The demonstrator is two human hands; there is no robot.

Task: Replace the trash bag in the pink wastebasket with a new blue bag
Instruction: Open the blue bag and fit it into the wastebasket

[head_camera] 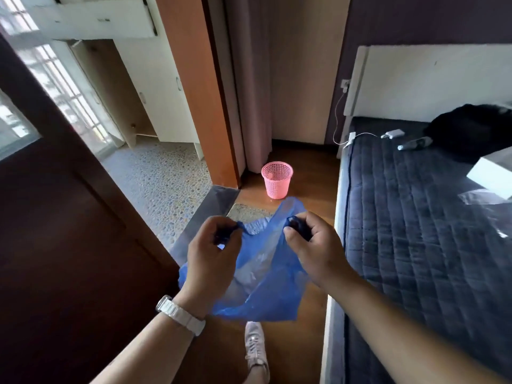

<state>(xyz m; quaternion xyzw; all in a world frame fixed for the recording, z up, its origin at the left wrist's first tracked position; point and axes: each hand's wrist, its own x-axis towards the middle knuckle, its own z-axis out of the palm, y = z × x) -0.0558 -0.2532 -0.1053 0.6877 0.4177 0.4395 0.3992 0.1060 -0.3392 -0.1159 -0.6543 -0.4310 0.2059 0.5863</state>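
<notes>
A thin blue plastic bag (266, 278) hangs between my two hands at chest height. My left hand (210, 253), with a white watch on the wrist, pinches one bunched part of the bag's rim. The other bunched part of the rim is gripped by my right hand (313, 245), a short way apart from the left. The pink mesh wastebasket (277, 180) stands upright on the wooden floor ahead, beyond the bag, near a curtain and a door frame. No bag shows inside it.
A bed with a dark quilted cover (421, 217) runs along the right, with a charger, a bottle, dark cloth and a white box on it. A dark wooden door (63, 245) stands on the left. My shoe (256, 347) is on the floor below the bag.
</notes>
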